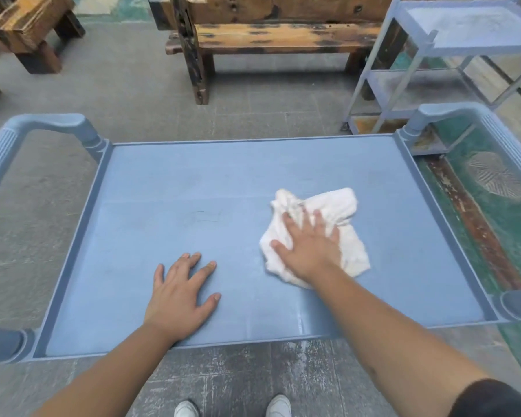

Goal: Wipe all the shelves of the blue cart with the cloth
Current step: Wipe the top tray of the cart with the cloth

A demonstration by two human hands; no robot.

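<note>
Blue cart (151,188), top shelf: white cloth (340,206), crumpled, lying right of centre. Right hand (307,245): fingers straight, pressing flat on cloth. Left hand (179,296): released, fingers spread, resting flat on bare shelf near front edge.

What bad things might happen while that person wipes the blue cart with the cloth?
1. The right hand presses flat on the bunched cloth, so it may slip out or wipe unevenly.
2. The left hand leans on the top shelf; a cart on wheels might roll away.
3. The cloth sits on the right side, so the left part and any lower shelves could get missed.
</note>
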